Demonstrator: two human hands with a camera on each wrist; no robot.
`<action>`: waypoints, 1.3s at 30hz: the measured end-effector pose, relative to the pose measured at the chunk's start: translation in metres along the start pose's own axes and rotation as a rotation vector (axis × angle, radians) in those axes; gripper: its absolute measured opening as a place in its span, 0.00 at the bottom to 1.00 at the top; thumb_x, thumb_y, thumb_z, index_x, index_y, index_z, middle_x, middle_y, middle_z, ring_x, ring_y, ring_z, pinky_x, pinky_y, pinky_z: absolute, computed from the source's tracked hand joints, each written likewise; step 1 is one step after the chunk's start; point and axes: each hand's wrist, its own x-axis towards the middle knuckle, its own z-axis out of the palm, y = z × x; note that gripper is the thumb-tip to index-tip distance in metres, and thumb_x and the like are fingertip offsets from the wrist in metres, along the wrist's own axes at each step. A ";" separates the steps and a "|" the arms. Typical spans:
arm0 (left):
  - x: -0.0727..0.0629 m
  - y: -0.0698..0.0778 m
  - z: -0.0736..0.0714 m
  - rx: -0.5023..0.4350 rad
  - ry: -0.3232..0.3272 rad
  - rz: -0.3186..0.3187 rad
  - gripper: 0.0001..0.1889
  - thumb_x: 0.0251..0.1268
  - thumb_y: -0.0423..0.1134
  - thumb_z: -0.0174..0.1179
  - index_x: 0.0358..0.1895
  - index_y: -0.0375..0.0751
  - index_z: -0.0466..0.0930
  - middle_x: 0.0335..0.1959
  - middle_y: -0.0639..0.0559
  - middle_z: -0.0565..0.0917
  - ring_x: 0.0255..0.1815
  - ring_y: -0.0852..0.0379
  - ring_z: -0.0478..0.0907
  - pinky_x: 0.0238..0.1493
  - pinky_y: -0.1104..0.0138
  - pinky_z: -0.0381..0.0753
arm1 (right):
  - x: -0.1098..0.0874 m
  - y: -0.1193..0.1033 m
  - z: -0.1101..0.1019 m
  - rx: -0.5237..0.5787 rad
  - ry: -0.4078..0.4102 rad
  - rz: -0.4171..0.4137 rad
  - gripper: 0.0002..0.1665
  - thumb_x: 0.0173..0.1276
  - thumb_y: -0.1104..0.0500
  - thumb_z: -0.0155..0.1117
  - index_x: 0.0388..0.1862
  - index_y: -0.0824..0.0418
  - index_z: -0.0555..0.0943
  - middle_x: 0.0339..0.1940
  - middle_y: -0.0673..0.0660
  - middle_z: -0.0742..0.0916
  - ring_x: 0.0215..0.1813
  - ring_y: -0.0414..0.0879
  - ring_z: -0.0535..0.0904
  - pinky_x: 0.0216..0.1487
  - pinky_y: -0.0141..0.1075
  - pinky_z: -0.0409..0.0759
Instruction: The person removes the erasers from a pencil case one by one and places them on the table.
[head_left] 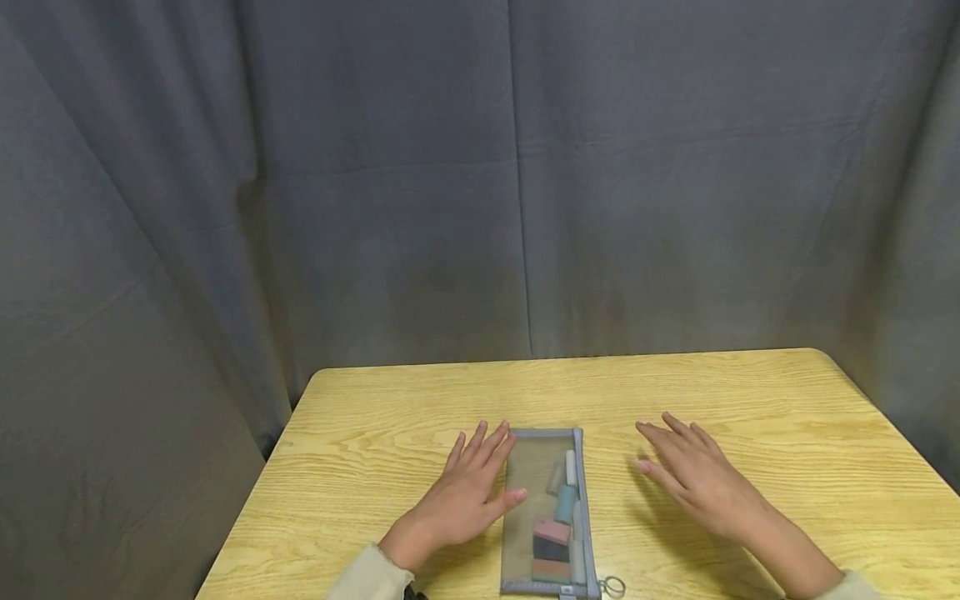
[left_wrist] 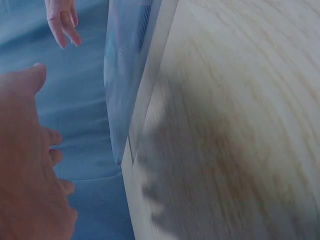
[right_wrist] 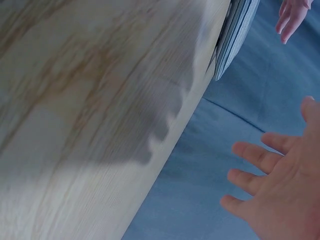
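Left hand (head_left: 463,502) and right hand (head_left: 703,486) are empty, fingers extended; between them, nearer the left, lies a translucent, grey-edged rectangular pouch (head_left: 534,475). Tilting it could spill its coloured blocks (head_left: 551,550) if the zip (head_left: 587,517) gapes.

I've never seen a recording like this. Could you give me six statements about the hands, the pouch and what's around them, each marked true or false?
1. A see-through pouch lies on the wood-grain table. True.
2. The left hand is nearer the pouch than the right hand. True.
3. The pouch is empty. False: small things show inside, among them a pink block.
4. The right hand grips the pouch. False: it is off to one side, fingers extended, holding nothing.
5. A ring sits by the pouch's corner nearest the person. True.
6. What hangs behind the table is bright red. False: it is a dark greyish curtain.
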 end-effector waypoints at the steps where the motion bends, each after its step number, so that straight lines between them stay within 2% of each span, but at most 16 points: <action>1: 0.000 0.001 0.000 0.003 -0.004 0.001 0.41 0.76 0.68 0.35 0.83 0.48 0.43 0.84 0.54 0.39 0.83 0.45 0.32 0.78 0.43 0.33 | 0.000 -0.001 0.000 0.000 0.000 -0.003 0.32 0.80 0.46 0.53 0.74 0.63 0.69 0.71 0.63 0.77 0.76 0.68 0.60 0.76 0.61 0.48; 11: 0.000 0.011 0.005 -0.004 -0.040 0.055 0.40 0.78 0.64 0.40 0.82 0.45 0.45 0.84 0.48 0.42 0.83 0.44 0.32 0.77 0.41 0.35 | -0.003 -0.008 0.003 0.009 -0.038 -0.011 0.31 0.80 0.46 0.52 0.73 0.62 0.70 0.70 0.62 0.78 0.76 0.66 0.62 0.73 0.65 0.53; 17: 0.000 0.016 0.010 0.011 -0.048 0.095 0.40 0.78 0.63 0.41 0.82 0.42 0.48 0.84 0.46 0.45 0.83 0.40 0.37 0.77 0.40 0.39 | -0.003 -0.016 0.003 0.018 -0.057 -0.020 0.29 0.79 0.47 0.54 0.71 0.62 0.73 0.68 0.62 0.79 0.74 0.65 0.65 0.70 0.66 0.56; 25: 0.000 0.023 0.013 0.015 -0.087 0.105 0.40 0.78 0.64 0.41 0.82 0.44 0.48 0.84 0.48 0.44 0.83 0.41 0.37 0.78 0.42 0.39 | -0.004 -0.024 0.006 -0.019 -0.023 -0.087 0.24 0.78 0.49 0.57 0.63 0.62 0.79 0.61 0.59 0.84 0.65 0.60 0.76 0.69 0.64 0.60; 31: 0.000 0.024 0.017 0.031 -0.099 0.122 0.40 0.77 0.66 0.39 0.82 0.46 0.47 0.84 0.47 0.44 0.83 0.41 0.37 0.77 0.41 0.40 | -0.006 -0.031 0.008 -0.010 -0.039 -0.112 0.22 0.79 0.50 0.56 0.61 0.62 0.80 0.58 0.56 0.85 0.63 0.58 0.78 0.69 0.64 0.62; 39: 0.001 0.029 0.020 0.030 -0.124 0.132 0.41 0.76 0.67 0.40 0.82 0.46 0.49 0.84 0.48 0.44 0.83 0.39 0.38 0.77 0.40 0.42 | -0.009 -0.036 0.012 -0.027 -0.046 -0.142 0.18 0.78 0.50 0.57 0.57 0.60 0.83 0.54 0.50 0.87 0.59 0.51 0.80 0.68 0.60 0.67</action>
